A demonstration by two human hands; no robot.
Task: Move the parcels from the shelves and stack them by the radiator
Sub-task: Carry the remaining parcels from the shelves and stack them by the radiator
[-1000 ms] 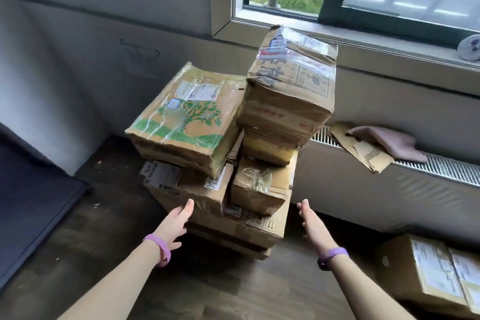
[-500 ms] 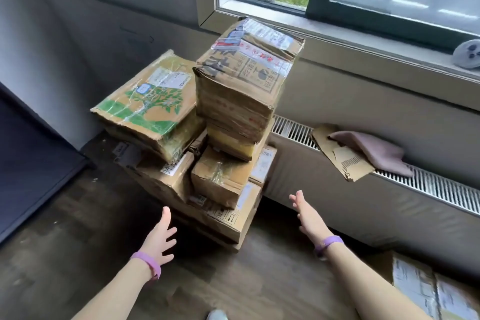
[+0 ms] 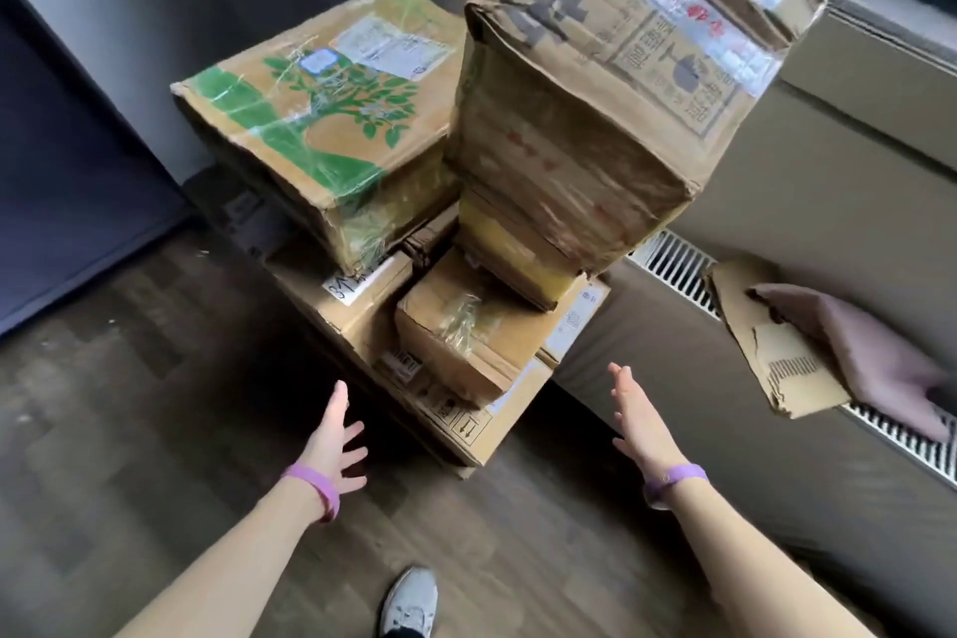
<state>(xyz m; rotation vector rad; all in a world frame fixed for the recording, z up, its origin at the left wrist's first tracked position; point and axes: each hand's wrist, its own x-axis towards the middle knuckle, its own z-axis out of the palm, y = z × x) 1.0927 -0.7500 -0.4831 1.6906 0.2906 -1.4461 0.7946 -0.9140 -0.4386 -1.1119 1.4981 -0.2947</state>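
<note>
Sneaker (image 3: 411,601): standing on the wood floor (image 3: 129,404), toe pointing at the pile.
Left hand (image 3: 334,435): hovering just short of the stack, spreading its fingers wide, holding nothing.
Right hand (image 3: 639,417): hovering flat-palmed opposite, fingers straight and empty; likely guarding against a topple.
Parcel stack (image 3: 455,337): sitting on the floor at the radiator's end, resting on a wide flat carton (image 3: 481,435) as its base.
Tree-printed box (image 3: 321,119): lying tilted on the left side.
Top parcel (image 3: 611,93): overhanging the smaller boxes beneath, leaning, looking unsteady.
Radiator (image 3: 668,264): running off to the right, carrying torn cardboard (image 3: 777,368) and a pink cloth (image 3: 880,358).
</note>
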